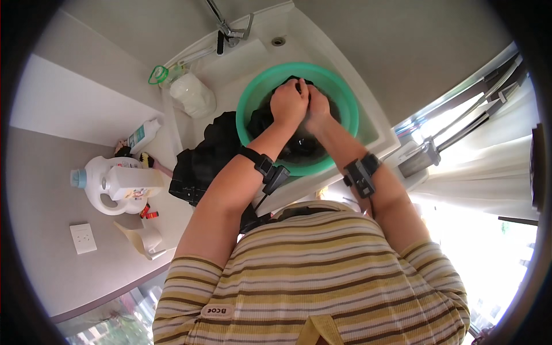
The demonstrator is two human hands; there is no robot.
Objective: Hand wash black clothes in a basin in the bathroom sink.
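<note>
Both hands are together over a green plastic basin (244, 97) that stands in a white laundry sink. My left hand (290, 101) is closed on a wet black cloth (261, 118), its fingers pressed against those of the other hand. On the same cloth, my right hand (319, 103) grips from the other side. Part of the cloth lies in dark water (304, 148) in the basin. Left of the basin, a black garment (205, 157) with a stitched edge hangs over the sink's side. What the fingers enclose is mostly hidden.
A chrome faucet (233, 32) rises behind the white sink (366, 103), near a drain hole (278, 41). A clear plastic jug (192, 95) stands in its left corner. On the left ledge are a white detergent jug (97, 181), a bottle (144, 136), a scrub brush (147, 159) and a beige scoop (144, 239).
</note>
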